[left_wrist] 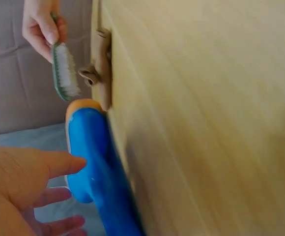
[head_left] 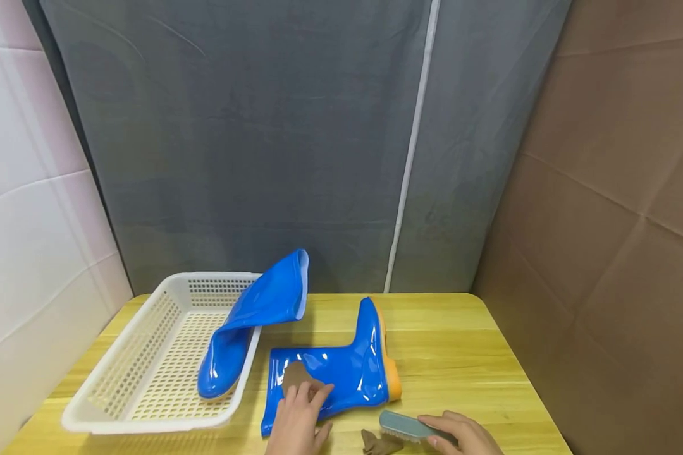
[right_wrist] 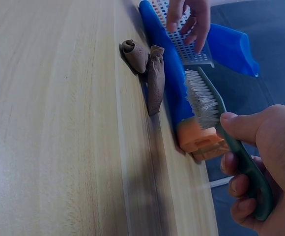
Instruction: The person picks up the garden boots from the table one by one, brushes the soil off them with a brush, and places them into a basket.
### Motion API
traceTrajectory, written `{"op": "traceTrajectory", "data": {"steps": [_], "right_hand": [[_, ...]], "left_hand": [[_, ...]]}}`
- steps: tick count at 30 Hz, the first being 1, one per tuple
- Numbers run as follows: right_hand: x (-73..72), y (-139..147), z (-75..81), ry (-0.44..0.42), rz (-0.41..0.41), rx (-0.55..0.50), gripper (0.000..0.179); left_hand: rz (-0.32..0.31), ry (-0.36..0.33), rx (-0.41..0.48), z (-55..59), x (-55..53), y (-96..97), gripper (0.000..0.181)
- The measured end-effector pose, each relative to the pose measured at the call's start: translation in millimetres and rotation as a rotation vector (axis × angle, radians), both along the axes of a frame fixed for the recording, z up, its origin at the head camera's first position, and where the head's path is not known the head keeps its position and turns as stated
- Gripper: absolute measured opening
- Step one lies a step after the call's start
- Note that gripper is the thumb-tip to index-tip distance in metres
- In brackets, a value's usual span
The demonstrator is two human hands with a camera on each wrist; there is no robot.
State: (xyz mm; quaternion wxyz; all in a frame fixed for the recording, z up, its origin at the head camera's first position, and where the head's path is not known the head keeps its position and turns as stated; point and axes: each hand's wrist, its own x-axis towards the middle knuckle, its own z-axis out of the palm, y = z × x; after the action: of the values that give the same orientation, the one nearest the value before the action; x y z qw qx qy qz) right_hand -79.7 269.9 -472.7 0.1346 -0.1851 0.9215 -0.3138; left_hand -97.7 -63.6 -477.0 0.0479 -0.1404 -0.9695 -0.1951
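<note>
A blue rubber boot (head_left: 341,373) with an orange sole lies on its side on the wooden table, toe pointing away. A brown patch (head_left: 297,374) shows on its shaft. Over that shaft is my left hand (head_left: 298,414), fingers spread and fingertips beside the patch; in the left wrist view nothing lies between them. My right hand (head_left: 463,433) grips the handle of a green brush (right_wrist: 226,118) with white bristles, close to the boot's heel. Rolled brown clay-like pieces (right_wrist: 155,81) sit on the table between the brush and the boot.
A white perforated plastic basket (head_left: 148,426) stands on the left of the table. Another blue boot (head_left: 270,291) leans in it, its shaft tilted over the right rim. A grey cloth (head_left: 250,139) hangs behind, with a brown cloth wall (head_left: 620,253) on the right.
</note>
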Motion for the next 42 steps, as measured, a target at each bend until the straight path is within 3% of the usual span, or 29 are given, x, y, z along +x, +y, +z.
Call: {"op": "traceTrajectory", "data": {"steps": [6,10,14,18,22,33,42], "right_hand": [[0.9,0.0,-1.0,-0.003,0.009,-0.009,0.045],[1.5,0.3,-2.2,0.001,0.021,-0.015,0.045],[1.8,-0.3,-3.1,0.015,0.024,-0.021,0.044],[1.5,-0.6,-4.5,0.027,0.021,-0.019,0.044],[0.9,-1.5,-5.3,0.029,0.011,-0.014,0.043],[-0.4,-2.7,-5.5,0.013,0.002,-0.010,0.044],[-1.7,-4.6,-5.6,0.005,0.003,-0.002,0.044]], "left_hand": [[0.036,-0.083,-0.037,-11.3,-6.0,-3.9,0.066],[0.064,-0.083,-0.071,-19.2,-7.6,-8.5,0.074],[0.139,-0.078,-0.122,-25.8,-8.1,-12.5,0.084],[0.233,-0.147,-0.148,-28.4,-8.1,-13.8,0.093],[0.283,-0.190,-0.139,-29.9,-6.8,-13.6,0.098],[0.341,-0.193,-0.142,-32.2,-7.4,-12.2,0.094],[0.352,-0.076,-0.140,-32.5,-9.9,-12.5,0.090]]}}
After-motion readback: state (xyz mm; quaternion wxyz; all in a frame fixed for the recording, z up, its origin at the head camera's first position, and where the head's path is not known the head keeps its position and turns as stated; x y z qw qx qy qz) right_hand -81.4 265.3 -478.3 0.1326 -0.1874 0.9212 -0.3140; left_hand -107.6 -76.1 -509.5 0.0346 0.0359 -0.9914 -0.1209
